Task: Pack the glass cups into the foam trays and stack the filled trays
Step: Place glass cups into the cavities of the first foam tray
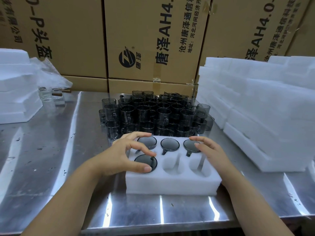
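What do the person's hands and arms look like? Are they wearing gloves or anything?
No gloves. Both hands, the left and the right, are bare. The forearms are bare too, with no sleeves showing as far as the picture's bottom edge. There are no rings, watch or bracelets. The fingernails are short and plain, without polish.

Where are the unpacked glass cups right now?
In the head view, the unpacked glass cups stand clustered mid-table, just behind the foam tray and left of the tall foam stack.
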